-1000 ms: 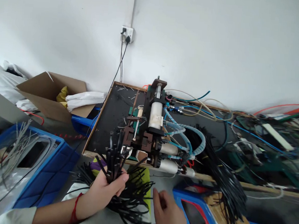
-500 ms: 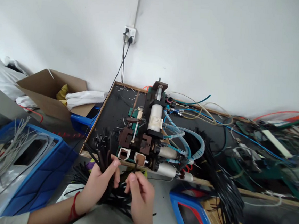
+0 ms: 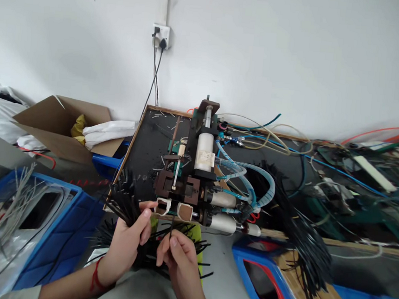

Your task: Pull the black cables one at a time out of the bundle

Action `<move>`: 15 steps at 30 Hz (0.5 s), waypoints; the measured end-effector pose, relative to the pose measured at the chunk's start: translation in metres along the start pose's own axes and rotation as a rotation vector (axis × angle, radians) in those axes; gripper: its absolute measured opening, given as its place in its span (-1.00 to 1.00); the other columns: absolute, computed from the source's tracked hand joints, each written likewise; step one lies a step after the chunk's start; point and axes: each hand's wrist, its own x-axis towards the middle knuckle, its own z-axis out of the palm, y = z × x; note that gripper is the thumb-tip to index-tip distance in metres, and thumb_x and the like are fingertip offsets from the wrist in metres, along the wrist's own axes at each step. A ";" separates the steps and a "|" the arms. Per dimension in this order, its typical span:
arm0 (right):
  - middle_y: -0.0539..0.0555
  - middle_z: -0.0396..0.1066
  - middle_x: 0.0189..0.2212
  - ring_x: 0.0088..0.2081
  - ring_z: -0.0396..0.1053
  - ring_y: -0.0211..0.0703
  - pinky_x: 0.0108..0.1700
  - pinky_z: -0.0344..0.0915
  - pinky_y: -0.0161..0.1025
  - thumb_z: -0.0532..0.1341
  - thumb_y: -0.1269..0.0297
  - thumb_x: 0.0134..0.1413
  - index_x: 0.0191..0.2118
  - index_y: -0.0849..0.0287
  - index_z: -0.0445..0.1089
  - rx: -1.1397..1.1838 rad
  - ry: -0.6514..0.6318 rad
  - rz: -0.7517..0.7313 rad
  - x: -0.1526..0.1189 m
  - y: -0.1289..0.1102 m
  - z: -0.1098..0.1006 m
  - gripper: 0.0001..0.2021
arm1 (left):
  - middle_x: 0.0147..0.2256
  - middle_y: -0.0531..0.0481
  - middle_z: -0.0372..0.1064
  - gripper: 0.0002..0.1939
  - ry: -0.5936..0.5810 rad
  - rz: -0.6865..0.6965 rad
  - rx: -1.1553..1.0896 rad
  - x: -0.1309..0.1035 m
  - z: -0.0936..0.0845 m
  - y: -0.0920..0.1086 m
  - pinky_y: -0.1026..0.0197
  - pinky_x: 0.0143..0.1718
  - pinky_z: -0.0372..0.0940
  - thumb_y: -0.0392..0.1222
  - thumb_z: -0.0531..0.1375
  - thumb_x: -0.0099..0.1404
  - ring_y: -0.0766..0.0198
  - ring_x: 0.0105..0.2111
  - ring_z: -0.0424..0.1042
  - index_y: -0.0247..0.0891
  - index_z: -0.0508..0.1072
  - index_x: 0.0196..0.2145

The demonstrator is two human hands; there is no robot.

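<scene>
My left hand (image 3: 126,243) is closed around a thick bundle of black cables (image 3: 124,199), whose ends fan out above my fingers. My right hand (image 3: 180,255) pinches one thin black cable (image 3: 172,225) between thumb and fingertips. That cable points up toward the gap between two white-edged brown pads (image 3: 184,212) at the front of a pneumatic machine (image 3: 178,185). Whether its tip lies inside the gap I cannot tell. Below and between my hands more black cables (image 3: 153,259) lie loose, partly over a yellow-green container (image 3: 196,235).
The machine's white cylinder (image 3: 205,152) and blue hoses (image 3: 268,179) stand on a wood-edged black bench (image 3: 145,131). To the right hangs another bundle of black cables (image 3: 302,251) above a blue bin (image 3: 245,270). On the left are a blue crate (image 3: 64,217) and an open carton (image 3: 50,132).
The view has shifted slightly. The cable in my right hand has moved left, from before the right pad to near the gap. My left hand still holds the bundle, a little farther left.
</scene>
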 end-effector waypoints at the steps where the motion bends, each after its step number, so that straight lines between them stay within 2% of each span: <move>1: -0.05 0.33 -0.65 -0.61 0.02 -0.33 -0.51 -0.08 -0.32 0.29 0.02 0.28 -0.47 0.18 0.42 0.150 0.032 0.027 0.001 0.004 0.002 -0.62 | -0.69 0.25 0.11 -0.64 0.013 0.005 -0.013 0.001 0.001 0.002 0.33 -0.63 -0.02 0.07 0.32 0.34 0.44 -0.69 0.04 -0.29 0.52 -0.11; 3: -0.12 0.24 -0.69 -0.63 -0.08 -0.35 -0.52 -0.08 -0.34 0.36 0.09 0.22 -0.47 0.17 0.40 0.404 0.064 0.084 0.004 0.010 0.008 -0.68 | -0.69 0.24 0.11 -0.66 0.029 0.009 -0.033 0.001 0.002 0.005 0.33 -0.62 0.02 0.07 0.34 0.32 0.44 -0.69 0.07 -0.29 0.52 -0.20; 6: -0.17 0.17 -0.72 -0.64 -0.20 -0.36 -0.55 -0.06 -0.37 0.41 0.19 0.16 -0.48 0.18 0.41 0.630 0.069 0.157 0.010 0.013 0.013 -0.72 | -0.69 0.24 0.08 -0.65 0.030 0.018 -0.035 -0.001 0.003 0.008 0.33 -0.63 0.04 0.08 0.36 0.29 0.45 -0.70 0.09 -0.28 0.47 -0.34; 10: -0.19 0.13 -0.75 -0.64 -0.25 -0.35 -0.56 -0.02 -0.40 0.42 0.25 0.15 -0.49 0.20 0.41 0.770 0.054 0.213 0.016 0.013 0.010 -0.72 | -0.69 0.24 0.08 -0.65 -0.011 0.030 -0.034 -0.004 0.003 0.005 0.35 -0.65 0.01 0.07 0.37 0.30 0.46 -0.71 0.08 -0.26 0.46 -0.39; 15: -0.21 0.09 -0.76 -0.65 -0.27 -0.37 -0.58 -0.01 -0.43 0.44 0.27 0.13 -0.49 0.20 0.40 0.836 0.017 0.221 0.022 0.013 0.005 -0.73 | -0.69 0.22 0.11 -0.68 -0.059 0.040 -0.016 -0.004 0.003 -0.001 0.35 -0.66 -0.01 0.04 0.35 0.33 0.46 -0.71 0.07 -0.26 0.47 -0.40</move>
